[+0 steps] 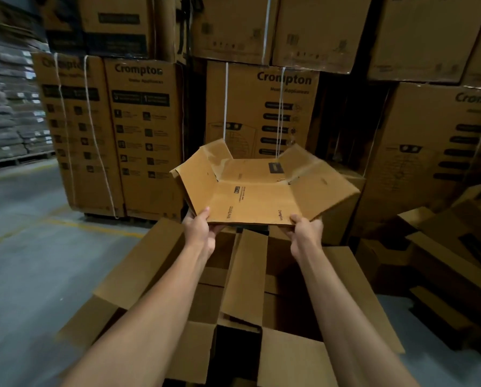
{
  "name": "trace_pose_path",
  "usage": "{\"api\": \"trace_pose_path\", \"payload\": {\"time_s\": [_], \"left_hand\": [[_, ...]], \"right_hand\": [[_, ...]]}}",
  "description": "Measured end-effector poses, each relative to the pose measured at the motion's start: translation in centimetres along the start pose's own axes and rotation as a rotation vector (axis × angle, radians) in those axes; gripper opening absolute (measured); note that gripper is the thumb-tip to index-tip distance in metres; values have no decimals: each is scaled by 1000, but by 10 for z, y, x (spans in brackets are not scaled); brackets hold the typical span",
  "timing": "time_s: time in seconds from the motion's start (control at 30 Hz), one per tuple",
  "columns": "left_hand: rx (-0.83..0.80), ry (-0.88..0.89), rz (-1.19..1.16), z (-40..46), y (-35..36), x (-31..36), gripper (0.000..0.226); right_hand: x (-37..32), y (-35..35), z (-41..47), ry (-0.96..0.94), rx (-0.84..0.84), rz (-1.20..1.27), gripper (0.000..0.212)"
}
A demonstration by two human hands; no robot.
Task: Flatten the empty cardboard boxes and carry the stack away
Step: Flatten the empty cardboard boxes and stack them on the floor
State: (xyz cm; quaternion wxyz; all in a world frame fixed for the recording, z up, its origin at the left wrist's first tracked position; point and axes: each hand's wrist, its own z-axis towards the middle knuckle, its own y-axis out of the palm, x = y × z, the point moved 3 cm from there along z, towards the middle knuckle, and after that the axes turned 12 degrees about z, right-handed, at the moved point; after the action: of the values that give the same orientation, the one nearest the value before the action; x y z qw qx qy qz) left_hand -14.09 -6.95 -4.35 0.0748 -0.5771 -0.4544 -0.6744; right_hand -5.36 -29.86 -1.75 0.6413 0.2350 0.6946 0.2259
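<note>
Both hands hold a flattened cardboard box (257, 188) in the air by its near edge: the left hand (198, 229) pinches the left corner, the right hand (306, 233) the right corner. Beneath the fingers stands a large open carton (155, 263).

Flattened brown cardboard box (257, 188), flaps splayed outward, held up level by its near edge. Below it, 1 large open box (178, 277), flaps spread, on the floor.
</note>
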Motion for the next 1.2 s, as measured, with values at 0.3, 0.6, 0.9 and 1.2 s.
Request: {"api": "trace_pose_path", "payload": {"time_s": [0.3,0.6,0.9,1.2], "left_hand": [[144,59,-90,29,-105,28,25],[410,161,-111,35,-265,82,29],[716,208,-233,11,-418,102,38],[970,259,-353,6,-526,90,23]], "right_hand": [[81,63,-9,32,-205,-158,44],[215,173,-66,247,-398,-201,27],[347,257,-140,518,-602,-256,40],[484,308,-187,696,-738,-354,29]]}}
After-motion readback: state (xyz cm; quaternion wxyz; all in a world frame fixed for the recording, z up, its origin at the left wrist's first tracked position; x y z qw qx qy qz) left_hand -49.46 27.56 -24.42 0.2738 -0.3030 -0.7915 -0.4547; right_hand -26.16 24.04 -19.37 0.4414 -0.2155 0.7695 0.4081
